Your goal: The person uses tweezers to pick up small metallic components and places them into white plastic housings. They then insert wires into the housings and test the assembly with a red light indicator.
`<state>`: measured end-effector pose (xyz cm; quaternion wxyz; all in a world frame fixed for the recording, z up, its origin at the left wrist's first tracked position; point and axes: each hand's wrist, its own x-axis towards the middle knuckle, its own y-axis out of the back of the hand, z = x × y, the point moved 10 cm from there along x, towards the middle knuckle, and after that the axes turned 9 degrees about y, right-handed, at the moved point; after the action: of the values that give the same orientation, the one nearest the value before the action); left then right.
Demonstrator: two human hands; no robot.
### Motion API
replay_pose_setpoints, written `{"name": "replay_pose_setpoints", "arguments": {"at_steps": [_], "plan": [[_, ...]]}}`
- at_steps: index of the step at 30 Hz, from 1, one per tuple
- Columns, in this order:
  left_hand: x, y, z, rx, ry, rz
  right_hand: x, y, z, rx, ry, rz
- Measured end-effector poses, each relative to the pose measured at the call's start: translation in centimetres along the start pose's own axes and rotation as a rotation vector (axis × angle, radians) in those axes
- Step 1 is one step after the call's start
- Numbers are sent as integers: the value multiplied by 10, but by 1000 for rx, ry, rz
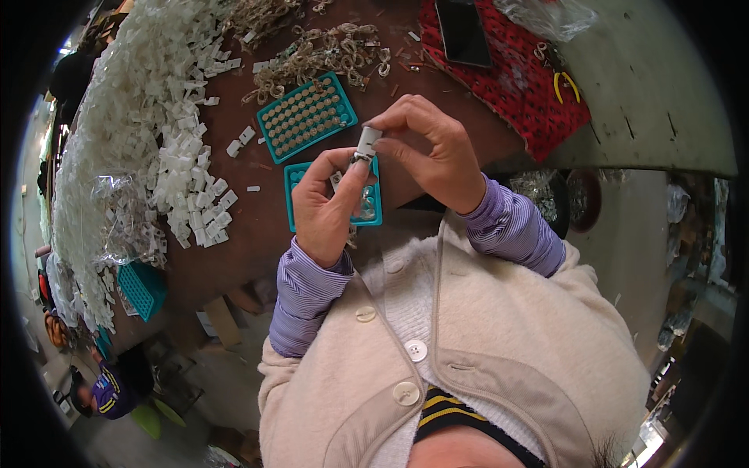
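Note:
Between my two hands is a small white plastic housing (369, 141). My right hand (438, 152) pinches its upper end between thumb and fingertips. At the lower end, my left hand (324, 209) grips with thumb and forefinger, where a small dark, shiny part shows; its kind is too small to make out. Below the hands lies a teal tray (379, 204) with white and clear small parts, partly covered by my left hand. Just beyond it, another teal tray (317, 143) holds rows of round beige-gold pieces.
A large heap of white plastic pieces (156, 101) fills the table's left side. Bundled beige cords (312, 58) lie at the back. On a red patterned cloth (523, 93) are a dark phone (463, 31) and yellow-handled pliers (566, 87). Another person (113, 390) is at the lower left.

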<state>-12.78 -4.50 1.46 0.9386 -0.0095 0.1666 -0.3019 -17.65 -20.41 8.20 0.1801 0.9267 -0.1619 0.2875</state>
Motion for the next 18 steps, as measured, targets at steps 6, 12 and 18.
{"name": "replay_pose_setpoints", "arguments": {"at_steps": [6, 12, 18], "plan": [[-4, -6, -7, -263, 154, -133, 2, 2, -25, -224, 185, -9], [-1, -15, -1, -193, 52, -14, -13, 14, -30, -135, 213, 36], [17, -64, -13, -205, 185, -88, -32, 50, -32, -307, 343, 33]]}}
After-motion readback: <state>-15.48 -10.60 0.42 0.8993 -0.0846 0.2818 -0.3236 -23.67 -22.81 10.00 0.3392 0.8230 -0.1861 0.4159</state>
